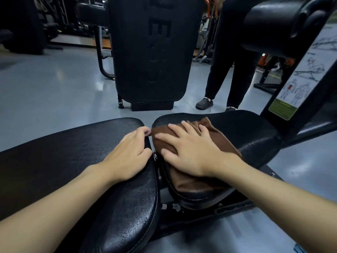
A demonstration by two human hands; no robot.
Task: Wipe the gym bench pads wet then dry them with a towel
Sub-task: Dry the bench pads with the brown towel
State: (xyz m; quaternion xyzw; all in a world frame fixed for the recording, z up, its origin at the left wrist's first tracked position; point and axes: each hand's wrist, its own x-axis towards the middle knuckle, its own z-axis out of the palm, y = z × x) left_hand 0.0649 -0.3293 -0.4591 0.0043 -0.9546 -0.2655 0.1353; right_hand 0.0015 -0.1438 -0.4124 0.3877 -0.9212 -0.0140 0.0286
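Two pads: a long black back pad (pixel 73 161) is lying on the left and a black seat pad (pixel 255 132) is lying on the right, with a narrow gap between them.
Towel: a brown towel (pixel 184 183) is lying on the near-left part of the seat pad, draping over its near edge; its middle is being covered by the right hand.
Right hand (pixel 193 152): it is pressing flat on the towel, palm down, fingers spread and open, not clutching the cloth.
Left hand (pixel 129 154): it is resting on the right end of the back pad, with the fingers curling over the edge toward the gap; the fingertips are hidden, so it cannot be told whether they are gripping the pad.
Pad surface: fine bright specks are showing on both pads; whether they are droplets or texture is hard to make out.
Bench frame (pixel 228 209): black metal is showing under the seat pad; its joint in the gap is mostly hidden.
Upright pad (pixel 151 52): it is standing far centre, with embossed letters that are too dark to read and a top that is being cut off.
Bystander (pixel 229 66): a person in dark clothes is standing far right, cut off above the waist, and one shoe is being partly hidden by the seat pad.
Instruction placard (pixel 300 77): it is mounted on the right; its drawings are faint and its text is unreadable.
Floor (pixel 54 92): it is grey and glossy.
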